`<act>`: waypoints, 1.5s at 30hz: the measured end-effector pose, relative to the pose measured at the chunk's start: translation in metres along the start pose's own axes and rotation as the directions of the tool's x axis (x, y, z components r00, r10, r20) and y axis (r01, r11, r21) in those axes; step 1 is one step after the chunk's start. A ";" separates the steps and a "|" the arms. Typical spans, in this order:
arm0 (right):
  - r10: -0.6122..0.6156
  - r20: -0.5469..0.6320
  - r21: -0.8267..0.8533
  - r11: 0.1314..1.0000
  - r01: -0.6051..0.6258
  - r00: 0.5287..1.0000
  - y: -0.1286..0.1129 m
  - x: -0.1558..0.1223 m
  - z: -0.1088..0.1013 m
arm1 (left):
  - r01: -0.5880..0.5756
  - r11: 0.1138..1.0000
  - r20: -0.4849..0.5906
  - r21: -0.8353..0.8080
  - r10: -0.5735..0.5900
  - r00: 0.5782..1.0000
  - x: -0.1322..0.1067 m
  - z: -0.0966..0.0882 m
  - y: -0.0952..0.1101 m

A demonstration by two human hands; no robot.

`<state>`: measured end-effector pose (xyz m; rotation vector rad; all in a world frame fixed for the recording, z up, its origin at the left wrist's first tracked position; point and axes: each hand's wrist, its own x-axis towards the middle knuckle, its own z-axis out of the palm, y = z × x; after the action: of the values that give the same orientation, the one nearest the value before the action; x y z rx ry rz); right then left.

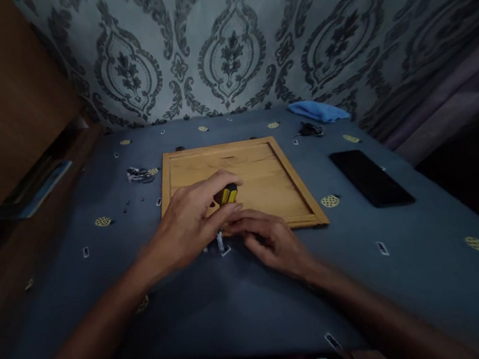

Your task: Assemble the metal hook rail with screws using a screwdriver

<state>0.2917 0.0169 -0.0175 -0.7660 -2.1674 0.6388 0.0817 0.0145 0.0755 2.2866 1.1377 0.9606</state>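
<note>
A wooden cabinet door or framed panel (pixel 238 170) lies flat on the cloth-covered table. My left hand (pixel 184 215) is closed around the yellow and black handle of a screwdriver (pixel 228 195), over the panel's near edge. The tool's shaft and tip are hidden by my fingers. Just below them, a shiny metal piece (pixel 220 241), perhaps a hinge, shows at that edge. My right hand (pixel 271 238) is beside it, fingers bent and together with the tips near the left fingers. What those tips pinch, if anything, is hidden.
Metal hardware (pixel 140 174) and several tiny dark bits (pixel 127 206) lie left of the panel. To the right are a black phone (pixel 371 178), a small black object (pixel 310 129) and a blue cloth (pixel 318 111). A patterned wall (pixel 179 68) borders the table's back; brown furniture (pixel 1 108) stands left.
</note>
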 end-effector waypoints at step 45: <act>-0.192 0.216 -0.312 0.916 0.253 0.958 0.005 -0.010 0.008 | -0.018 0.999 -0.034 -0.043 0.016 0.999 0.002 0.003 0.002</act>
<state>0.2928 0.0121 -0.0301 -0.6358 -2.5260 0.2261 0.0859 0.0145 0.0754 2.2577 1.1020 1.0231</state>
